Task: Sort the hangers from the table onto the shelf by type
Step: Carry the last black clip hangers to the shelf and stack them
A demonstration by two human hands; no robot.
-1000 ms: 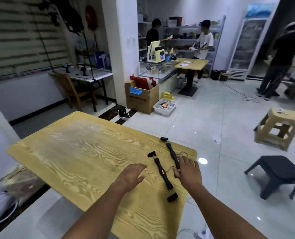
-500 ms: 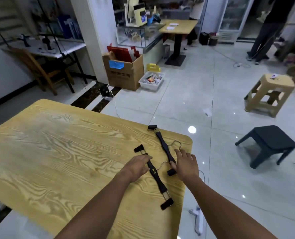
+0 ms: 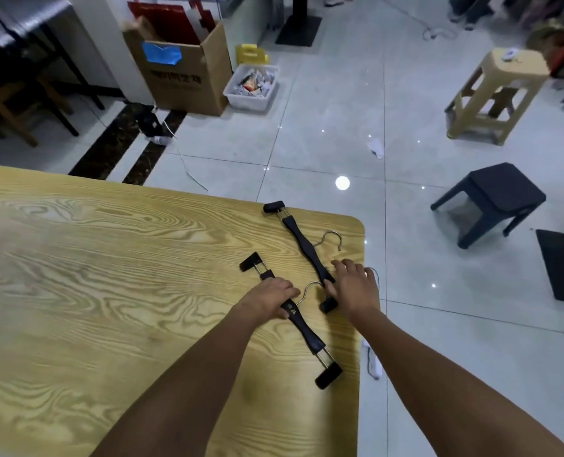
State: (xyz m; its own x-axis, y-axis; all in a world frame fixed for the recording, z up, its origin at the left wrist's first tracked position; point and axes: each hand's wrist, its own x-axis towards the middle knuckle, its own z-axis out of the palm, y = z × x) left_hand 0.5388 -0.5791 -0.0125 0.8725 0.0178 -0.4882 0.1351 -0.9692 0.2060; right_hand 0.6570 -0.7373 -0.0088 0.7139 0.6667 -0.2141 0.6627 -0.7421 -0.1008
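1. A yellow wood-grain surface (image 3: pixel 109 291) with a rounded far-right corner carries two black wooden clip hangers with metal hooks; that corner serves as the landmark below.
2. The far black clip hanger (image 3: pixel 302 244) lies closest to the corner, running diagonally from a clip near the far edge back toward the person, its metal hook curving toward the corner.
3. The near black clip hanger (image 3: pixel 303 328) lies further from the corner, roughly parallel to the first, one clip end close to the surface's right edge and the other pointing inward.
4. The left hand (image 3: pixel 267 303) comes in from the lower middle on an extended bare forearm, palm down, fingers curled over the bar of the near hanger at about its middle, beside the hook's base. It presses or grips the bar; whether the fingers wrap underneath cannot be told.
5. The right hand (image 3: pixel 356 288) reaches forward on a straight forearm just short of the corner, palm down, fingers spread fairly wide, fingertips touching the near end of the far hanger's bar. It lies on the hanger and has not closed around it.
6. Both hangers lie flat on the surface, apart from each other.
7. Beyond the corner, on the tiled floor, stands a dark plastic stool (image 3: pixel 492 199).
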